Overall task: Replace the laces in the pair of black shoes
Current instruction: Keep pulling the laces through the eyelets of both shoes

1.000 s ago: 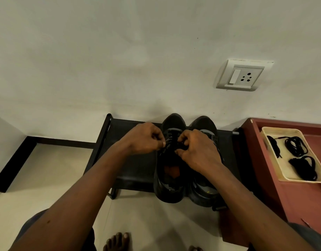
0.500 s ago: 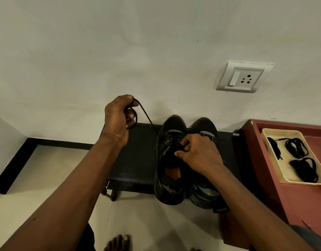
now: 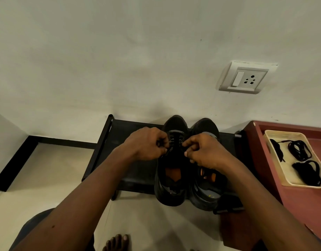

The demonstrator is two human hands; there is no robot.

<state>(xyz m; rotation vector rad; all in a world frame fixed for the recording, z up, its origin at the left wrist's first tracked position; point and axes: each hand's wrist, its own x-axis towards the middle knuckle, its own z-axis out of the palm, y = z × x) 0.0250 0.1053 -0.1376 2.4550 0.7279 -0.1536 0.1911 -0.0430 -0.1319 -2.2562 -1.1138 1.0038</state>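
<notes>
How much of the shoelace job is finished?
Nothing looks finished yet. In hand: the left hand and right hand both pinch the black lace on the black sports shoe nearer the left hand. Left to do: the other black shoe sits untouched, and coiled black laces wait in the cream plastic tray.

Matt, cloth-like uppers are seen on the black shoes. The tray is shown as smooth cream plastic, and a faint gloss is caught on the floor tiles.
</notes>
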